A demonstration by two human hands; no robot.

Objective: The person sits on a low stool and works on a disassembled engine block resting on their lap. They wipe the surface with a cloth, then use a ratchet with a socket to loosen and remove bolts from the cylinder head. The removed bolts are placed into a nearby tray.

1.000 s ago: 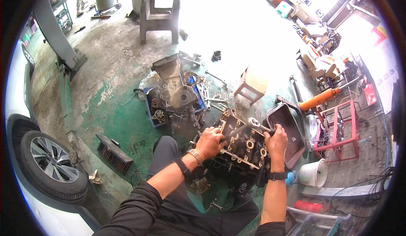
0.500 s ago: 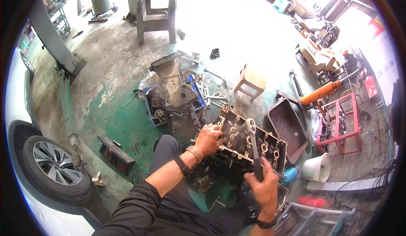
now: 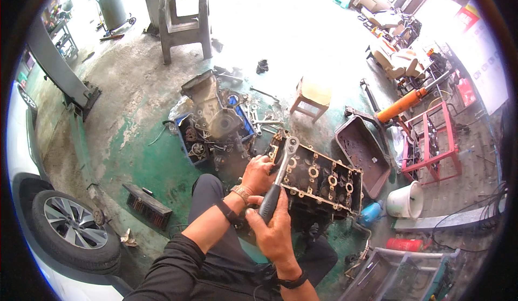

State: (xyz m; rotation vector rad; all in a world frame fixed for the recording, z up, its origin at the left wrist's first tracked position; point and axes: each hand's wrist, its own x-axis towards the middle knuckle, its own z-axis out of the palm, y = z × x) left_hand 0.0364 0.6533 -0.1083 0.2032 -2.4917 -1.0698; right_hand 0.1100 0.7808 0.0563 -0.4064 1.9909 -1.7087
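Observation:
My right hand (image 3: 274, 231) is wrapped round the black handle of a ratchet wrench (image 3: 280, 176). Its silver head points away from me, over the left end of an engine cylinder head (image 3: 322, 178). That part is dark inside with a pale, bolt-holed rim and rows of round openings. My left hand (image 3: 256, 176) rests at its near left corner, fingers curled closed; whatever they grip is hidden. Just beyond stands a dirty engine casing (image 3: 208, 104) beside a blue tray (image 3: 190, 139) of metal parts. Several spanners (image 3: 253, 118) lie right of the casing.
A black drain pan (image 3: 367, 163) and a white bucket (image 3: 404, 199) stand to the right. Farther out are a small wooden stool (image 3: 312, 97), a red frame (image 3: 434, 144) and an orange jack cylinder (image 3: 402, 105). A car wheel (image 3: 75, 225) and a dark box (image 3: 147, 206) are at left.
My right hand has swung the ratchet wrench leftward, close to my left hand. The ratchet head has shifted left over the cylinder head. The view has moved slightly; my left hand stays at the corner.

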